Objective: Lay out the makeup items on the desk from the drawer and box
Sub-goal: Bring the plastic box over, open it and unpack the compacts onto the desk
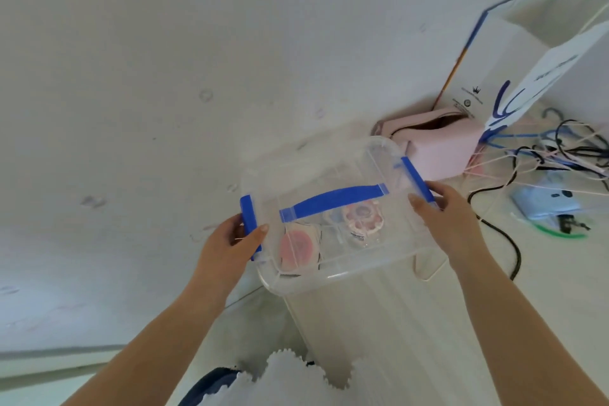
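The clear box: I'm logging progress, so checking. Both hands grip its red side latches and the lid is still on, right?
Not quite: the side latches are blue, not red. The head view shows the left hand and right hand each gripping one on the clear box, lid still on.

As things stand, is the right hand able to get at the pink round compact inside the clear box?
Probably not yet. The clear box has its lid on, and the pink round compact lies under it. The right hand grips a blue side latch; the left hand grips the other.
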Tool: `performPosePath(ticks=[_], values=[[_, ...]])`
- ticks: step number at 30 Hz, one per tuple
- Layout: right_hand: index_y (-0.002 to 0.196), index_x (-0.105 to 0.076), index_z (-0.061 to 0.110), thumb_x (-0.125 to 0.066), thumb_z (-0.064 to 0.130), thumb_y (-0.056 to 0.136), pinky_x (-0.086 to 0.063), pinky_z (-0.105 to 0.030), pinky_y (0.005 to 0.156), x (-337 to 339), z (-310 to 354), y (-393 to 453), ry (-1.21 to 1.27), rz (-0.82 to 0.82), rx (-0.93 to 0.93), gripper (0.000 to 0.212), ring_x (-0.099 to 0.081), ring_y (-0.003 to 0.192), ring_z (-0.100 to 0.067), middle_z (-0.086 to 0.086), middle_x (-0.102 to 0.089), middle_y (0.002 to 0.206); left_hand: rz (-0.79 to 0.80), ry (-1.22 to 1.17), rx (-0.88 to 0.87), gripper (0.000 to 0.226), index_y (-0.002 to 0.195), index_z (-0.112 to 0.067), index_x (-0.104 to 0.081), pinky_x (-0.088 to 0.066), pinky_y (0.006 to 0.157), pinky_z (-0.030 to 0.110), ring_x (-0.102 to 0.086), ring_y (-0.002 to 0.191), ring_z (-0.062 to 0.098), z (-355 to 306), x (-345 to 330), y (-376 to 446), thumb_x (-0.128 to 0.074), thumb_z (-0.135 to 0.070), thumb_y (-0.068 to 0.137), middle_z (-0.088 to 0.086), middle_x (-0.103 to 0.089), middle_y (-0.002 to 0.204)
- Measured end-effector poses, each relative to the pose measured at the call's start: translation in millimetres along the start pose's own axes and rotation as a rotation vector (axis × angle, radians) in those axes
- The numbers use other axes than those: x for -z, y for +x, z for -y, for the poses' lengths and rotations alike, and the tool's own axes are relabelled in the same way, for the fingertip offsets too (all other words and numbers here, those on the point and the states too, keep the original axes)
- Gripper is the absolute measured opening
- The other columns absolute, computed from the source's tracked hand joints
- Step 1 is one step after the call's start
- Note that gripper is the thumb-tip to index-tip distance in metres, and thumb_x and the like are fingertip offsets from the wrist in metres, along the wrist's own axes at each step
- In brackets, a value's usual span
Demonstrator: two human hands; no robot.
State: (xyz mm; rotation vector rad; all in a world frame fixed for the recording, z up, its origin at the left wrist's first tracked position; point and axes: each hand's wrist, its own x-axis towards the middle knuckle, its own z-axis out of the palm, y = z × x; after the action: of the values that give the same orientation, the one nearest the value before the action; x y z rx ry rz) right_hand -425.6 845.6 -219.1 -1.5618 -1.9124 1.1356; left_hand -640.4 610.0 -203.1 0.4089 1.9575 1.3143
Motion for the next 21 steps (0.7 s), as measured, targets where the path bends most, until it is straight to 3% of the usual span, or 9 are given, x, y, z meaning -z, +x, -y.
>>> performPosePath(ticks=[2,5,8,12,13,15,18,21], values=[[0.12,-0.054,0.03,-0.062,0.042,0.084,-0.043,-0.024,0.058,3,-7,-25,0.044,-0.029,-0.039,0.039,-0.062,0.074,-0.008,0.006,-0.067,0.092,0.024,0.028,-0.047,0.015,0.101,-0.034,-0.066,-0.054,0.09,0.045,-0.066,0.094,0.029,1,11,-1,-0.061,-0.028,0.088,0.006,-0.072,0.098],[0.105,-0.057,0.04,-0.062,0.051,0.077,-0.052,-0.036,0.067,5,-14,-72,0.089,-0.099,-0.099,0.031,-0.066,0.077,-0.014,0.007,-0.069,0.085,0.071,0.097,-0.135,0.017,0.092,-0.046,-0.063,-0.053,0.069,0.017,-0.067,0.083,0.01,2,33,-3,-0.059,-0.03,0.088,-0.012,-0.071,0.089],[0.097,-0.056,0.047,-0.063,0.052,0.076,-0.053,-0.037,0.068,2,-13,-122,0.118,-0.184,-0.138,0.024,-0.066,0.077,-0.014,0.006,-0.07,0.085,0.152,0.152,-0.222,0.022,0.093,-0.051,-0.058,-0.048,0.058,0.008,-0.064,0.074,-0.004,4,54,-4,-0.058,-0.03,0.088,-0.026,-0.068,0.086],[0.112,-0.055,0.035,-0.061,0.046,0.082,-0.047,-0.033,0.062,-11,-2,-193,0.111,-0.281,-0.211,0.032,-0.064,0.074,-0.014,0.003,-0.069,0.083,0.294,0.175,-0.336,0.026,0.091,-0.054,-0.061,-0.047,0.059,0.007,-0.062,0.07,-0.004,10,82,-3,-0.058,-0.028,0.088,-0.023,-0.068,0.087],[0.114,-0.054,0.036,-0.058,0.047,0.083,-0.043,-0.03,0.059,-21,3,-235,0.079,-0.36,-0.261,0.034,-0.063,0.073,-0.012,0.005,-0.069,0.082,0.397,0.199,-0.355,0.024,0.09,-0.055,-0.062,-0.047,0.059,0.008,-0.061,0.068,-0.005,13,92,-6,-0.059,-0.031,0.085,-0.021,-0.068,0.084],[0.116,-0.053,0.037,-0.052,0.051,0.083,-0.04,-0.028,0.055,-36,11,-276,0.014,-0.386,-0.295,0.037,-0.062,0.073,-0.01,0.007,-0.067,0.08,0.471,0.21,-0.334,0.023,0.088,-0.055,-0.064,-0.05,0.063,0.017,-0.062,0.067,-0.003,16,105,-5,-0.054,-0.038,0.077,-0.019,-0.067,0.077],[0.118,-0.054,0.035,-0.049,0.048,0.085,-0.043,-0.026,0.055,-74,24,-364,0.015,-0.522,-0.41,0.036,-0.064,0.074,-0.014,0.006,-0.065,0.077,0.64,0.261,-0.335,0.024,0.086,-0.052,-0.065,-0.052,0.073,0.034,-0.065,0.077,0.014,26,125,-11,-0.05,-0.04,0.071,-0.017,-0.065,0.072],[0.12,-0.054,0.032,-0.05,0.043,0.088,-0.04,-0.023,0.054,-108,26,-440,0.018,-0.647,-0.505,0.035,-0.059,0.07,-0.004,0.017,-0.063,0.077,0.742,0.335,-0.369,0.021,0.085,-0.047,-0.065,-0.05,0.071,0.035,-0.06,0.073,0.017,43,135,-31,-0.048,-0.043,0.073,-0.016,-0.057,0.064]])
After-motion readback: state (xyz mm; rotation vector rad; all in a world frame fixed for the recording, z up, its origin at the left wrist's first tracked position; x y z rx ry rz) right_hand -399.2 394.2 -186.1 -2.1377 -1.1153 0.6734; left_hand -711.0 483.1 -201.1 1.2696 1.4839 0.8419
